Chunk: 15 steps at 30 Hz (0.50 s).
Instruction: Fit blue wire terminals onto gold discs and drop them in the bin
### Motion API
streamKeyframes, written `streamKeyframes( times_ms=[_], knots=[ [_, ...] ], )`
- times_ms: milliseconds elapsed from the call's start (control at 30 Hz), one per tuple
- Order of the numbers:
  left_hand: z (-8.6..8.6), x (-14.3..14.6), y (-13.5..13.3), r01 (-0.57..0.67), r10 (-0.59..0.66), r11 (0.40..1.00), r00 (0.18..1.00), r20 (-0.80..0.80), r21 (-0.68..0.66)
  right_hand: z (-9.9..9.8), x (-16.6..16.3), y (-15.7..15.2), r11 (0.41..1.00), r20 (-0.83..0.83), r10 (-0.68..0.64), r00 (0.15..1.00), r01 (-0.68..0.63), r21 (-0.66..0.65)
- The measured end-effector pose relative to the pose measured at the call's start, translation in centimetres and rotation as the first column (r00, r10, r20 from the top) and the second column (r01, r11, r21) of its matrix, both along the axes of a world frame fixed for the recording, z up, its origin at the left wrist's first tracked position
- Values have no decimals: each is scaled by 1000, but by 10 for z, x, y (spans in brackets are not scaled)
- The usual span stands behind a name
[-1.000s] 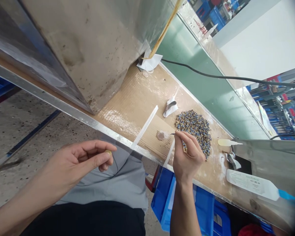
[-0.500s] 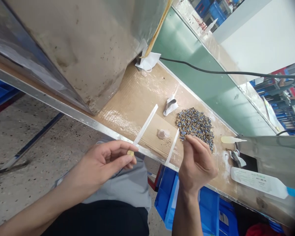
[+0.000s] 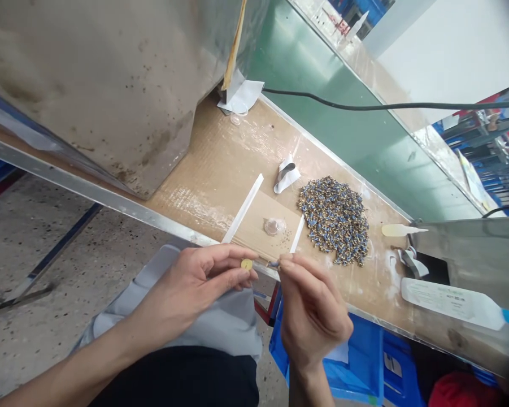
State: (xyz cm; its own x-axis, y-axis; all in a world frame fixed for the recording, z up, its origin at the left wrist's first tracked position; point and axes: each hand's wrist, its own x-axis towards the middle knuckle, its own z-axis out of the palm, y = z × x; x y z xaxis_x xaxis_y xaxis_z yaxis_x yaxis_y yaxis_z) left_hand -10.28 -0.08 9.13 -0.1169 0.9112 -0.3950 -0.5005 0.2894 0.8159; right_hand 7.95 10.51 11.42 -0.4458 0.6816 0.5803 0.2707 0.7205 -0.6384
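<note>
Between thumb and fingers, my left hand (image 3: 214, 277) pinches a small round yellow disc (image 3: 246, 264). My right hand (image 3: 313, 305) faces it, fingertips closed on a tiny blue-and-gold piece (image 3: 273, 264) whose kind is too small to make out. The two hands are a short way apart over the table's front edge. Beyond the right hand lies a large pile of similar small blue and gold pieces (image 3: 334, 220). A small clear round dish (image 3: 275, 226) sits on the cardboard, with tiny specks scattered beside it.
White tape strips (image 3: 243, 208) cross the cardboard-covered table (image 3: 212, 164). A curled strip of sandpaper-like material (image 3: 286, 174) lies behind the dish. To the right are a yellowish dropper bottle (image 3: 400, 230) and a white bottle with blue cap (image 3: 453, 302). Blue bins (image 3: 360, 367) stand below; a metal box (image 3: 110, 90) rises at left.
My right hand has come away from the pile toward my left hand, and the blue-and-gold piece now shows at its fingertips. The yellow disc has turned more face-on. The view has shifted slightly.
</note>
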Motion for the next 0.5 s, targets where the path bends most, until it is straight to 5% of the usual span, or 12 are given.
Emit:
streamKeyframes(
  times_ms=[133,500],
  knots=[
    [3,3,1,25,-25,999,999,34,22,-4,1,-3,994,-8,93,996,-93,-62],
    [21,0,-1,66,-53,996,979,-196,61,-5,0,-4,983,-12,152,988,-153,-101]
  ],
)
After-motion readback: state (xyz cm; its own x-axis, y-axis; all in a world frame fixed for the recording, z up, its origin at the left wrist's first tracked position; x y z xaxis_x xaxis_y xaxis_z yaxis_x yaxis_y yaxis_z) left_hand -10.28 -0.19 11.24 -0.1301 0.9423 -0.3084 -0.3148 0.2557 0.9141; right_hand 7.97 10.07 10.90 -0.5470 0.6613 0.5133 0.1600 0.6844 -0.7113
